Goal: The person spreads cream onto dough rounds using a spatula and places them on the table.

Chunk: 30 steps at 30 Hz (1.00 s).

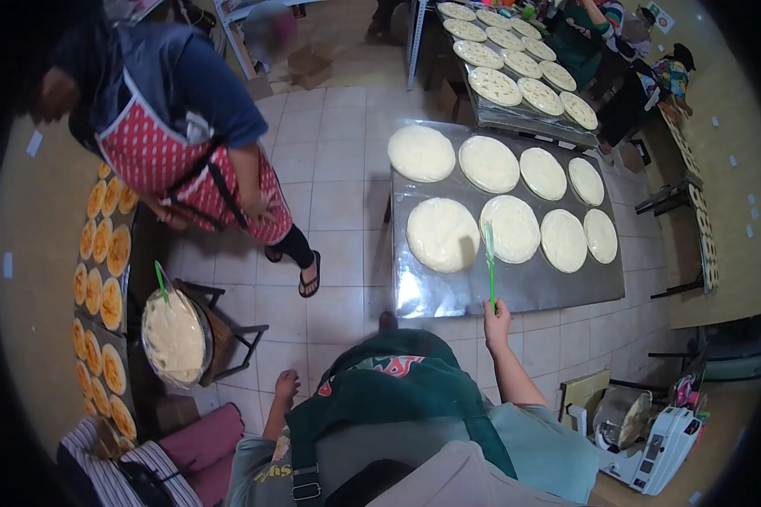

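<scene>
My right hand (498,323) is closed around the handle of a green spatula (491,275). The spatula's cream-smeared blade lies at the left edge of a round, cream-covered base (513,230) in the near row on the metal table (431,294). Left of it is another coated round (442,236), with a shadow across its lower right. More pale rounds, such as this one (489,165), fill the far row. My left hand (287,386) hangs low beside my apron, fingers curled, with nothing visible in it.
A large bowl of cream (174,338) with a green-handled tool (161,280) stands on a stool at left. Near it is a person in a red patterned apron (165,165). Topped rounds (539,95) cover a farther table; orange-topped ones (111,302) line the left. A mixer (647,448) sits lower right.
</scene>
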Each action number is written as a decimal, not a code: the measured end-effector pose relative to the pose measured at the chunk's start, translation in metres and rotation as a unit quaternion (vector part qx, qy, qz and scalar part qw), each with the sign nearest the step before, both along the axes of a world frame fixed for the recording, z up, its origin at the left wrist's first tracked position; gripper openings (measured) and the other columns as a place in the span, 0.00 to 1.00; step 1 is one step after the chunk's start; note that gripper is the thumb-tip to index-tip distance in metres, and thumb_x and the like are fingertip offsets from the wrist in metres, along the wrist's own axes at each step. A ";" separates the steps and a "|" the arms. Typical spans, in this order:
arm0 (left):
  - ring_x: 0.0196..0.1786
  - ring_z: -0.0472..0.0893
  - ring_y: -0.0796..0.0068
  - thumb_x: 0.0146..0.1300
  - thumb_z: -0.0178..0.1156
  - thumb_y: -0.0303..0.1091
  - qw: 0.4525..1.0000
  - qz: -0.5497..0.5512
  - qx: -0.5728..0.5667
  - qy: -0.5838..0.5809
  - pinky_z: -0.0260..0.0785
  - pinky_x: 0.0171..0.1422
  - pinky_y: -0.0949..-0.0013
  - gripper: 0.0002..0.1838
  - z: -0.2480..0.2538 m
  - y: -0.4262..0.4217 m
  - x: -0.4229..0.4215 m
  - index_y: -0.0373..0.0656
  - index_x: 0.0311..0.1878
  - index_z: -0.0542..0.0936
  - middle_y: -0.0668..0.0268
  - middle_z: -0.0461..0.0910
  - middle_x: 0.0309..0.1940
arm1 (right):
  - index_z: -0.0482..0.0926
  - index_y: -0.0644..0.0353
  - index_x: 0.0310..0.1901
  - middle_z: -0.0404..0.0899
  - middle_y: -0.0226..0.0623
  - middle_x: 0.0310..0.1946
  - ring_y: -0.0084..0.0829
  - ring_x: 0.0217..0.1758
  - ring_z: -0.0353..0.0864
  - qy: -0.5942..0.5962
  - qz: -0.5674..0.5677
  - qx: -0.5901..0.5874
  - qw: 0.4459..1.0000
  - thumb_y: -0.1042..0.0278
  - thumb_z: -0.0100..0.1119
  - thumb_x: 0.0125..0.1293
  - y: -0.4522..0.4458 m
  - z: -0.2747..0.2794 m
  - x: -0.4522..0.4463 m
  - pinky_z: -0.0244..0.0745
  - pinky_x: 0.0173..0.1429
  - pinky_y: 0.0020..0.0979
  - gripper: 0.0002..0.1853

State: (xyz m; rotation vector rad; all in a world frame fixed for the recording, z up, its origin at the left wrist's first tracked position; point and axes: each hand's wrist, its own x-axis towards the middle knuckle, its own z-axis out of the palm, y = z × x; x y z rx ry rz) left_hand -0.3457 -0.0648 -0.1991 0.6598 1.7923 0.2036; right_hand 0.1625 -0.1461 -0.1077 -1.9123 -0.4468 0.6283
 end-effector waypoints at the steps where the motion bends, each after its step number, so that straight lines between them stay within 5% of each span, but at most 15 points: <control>1: 0.32 0.74 0.73 0.60 0.53 0.45 0.999 -0.047 0.017 -0.006 0.65 0.31 0.69 0.19 0.002 0.018 0.011 0.44 0.50 0.71 0.65 0.74 0.35 | 0.72 0.61 0.28 0.63 0.23 0.18 0.16 0.24 0.59 0.003 -0.014 0.005 1.000 0.65 0.56 0.61 0.008 0.001 -0.002 0.56 0.27 0.22 0.09; 5: 0.30 0.74 0.76 0.58 0.57 0.43 0.979 -0.198 0.041 0.022 0.67 0.33 0.71 0.17 0.005 0.081 0.048 0.43 0.45 0.75 0.66 0.76 0.32 | 0.72 0.58 0.29 0.61 0.19 0.18 0.13 0.21 0.56 0.005 -0.022 0.019 1.000 0.65 0.55 0.62 0.023 -0.007 -0.001 0.51 0.24 0.20 0.08; 9: 0.34 0.76 0.74 0.58 0.57 0.43 0.960 -0.262 0.091 0.046 0.69 0.39 0.71 0.17 -0.006 0.133 0.091 0.42 0.45 0.76 0.63 0.78 0.35 | 0.72 0.60 0.29 0.61 0.21 0.19 0.14 0.23 0.57 -0.022 -0.020 -0.004 1.000 0.65 0.55 0.62 0.024 0.002 0.004 0.52 0.26 0.20 0.09; 12: 0.42 0.77 0.71 0.57 0.57 0.43 0.960 -0.276 0.029 0.018 0.68 0.47 0.69 0.19 -0.007 0.166 0.136 0.41 0.47 0.76 0.61 0.79 0.39 | 0.72 0.62 0.30 0.62 0.22 0.20 0.15 0.24 0.58 -0.033 -0.028 -0.022 0.999 0.64 0.55 0.62 0.016 0.017 0.002 0.54 0.28 0.20 0.09; 17: 0.41 0.76 0.70 0.57 0.56 0.45 0.885 -0.454 0.081 -0.064 0.68 0.48 0.69 0.21 -0.026 0.230 0.221 0.41 0.49 0.75 0.61 0.78 0.39 | 0.73 0.63 0.32 0.64 0.24 0.22 0.17 0.28 0.61 -0.041 -0.125 -0.035 0.991 0.64 0.56 0.62 0.008 0.022 -0.010 0.58 0.32 0.21 0.10; 21: 0.40 0.76 0.70 0.58 0.54 0.47 0.885 -0.454 0.060 -0.080 0.68 0.44 0.68 0.22 0.006 0.282 0.297 0.41 0.50 0.74 0.61 0.77 0.39 | 0.73 0.67 0.34 0.69 0.32 0.23 0.24 0.29 0.65 -0.085 -0.204 -0.073 0.973 0.66 0.57 0.61 0.008 0.028 -0.024 0.65 0.36 0.27 0.11; 27: 0.38 0.75 0.70 0.58 0.54 0.50 0.897 -0.426 0.021 -0.115 0.67 0.40 0.64 0.24 -0.027 0.344 0.322 0.44 0.52 0.72 0.65 0.75 0.43 | 0.72 0.66 0.35 0.69 0.30 0.25 0.20 0.30 0.65 -0.038 -0.291 0.017 0.956 0.68 0.55 0.62 0.026 0.035 -0.042 0.63 0.36 0.23 0.09; 30: 0.42 0.77 0.63 0.57 0.54 0.47 0.888 -0.458 0.042 -0.026 0.69 0.43 0.64 0.24 -0.041 0.358 0.301 0.40 0.50 0.75 0.58 0.78 0.41 | 0.71 0.65 0.34 0.66 0.26 0.24 0.17 0.28 0.61 -0.069 -0.280 0.027 0.957 0.69 0.54 0.63 0.041 0.065 -0.051 0.58 0.32 0.20 0.07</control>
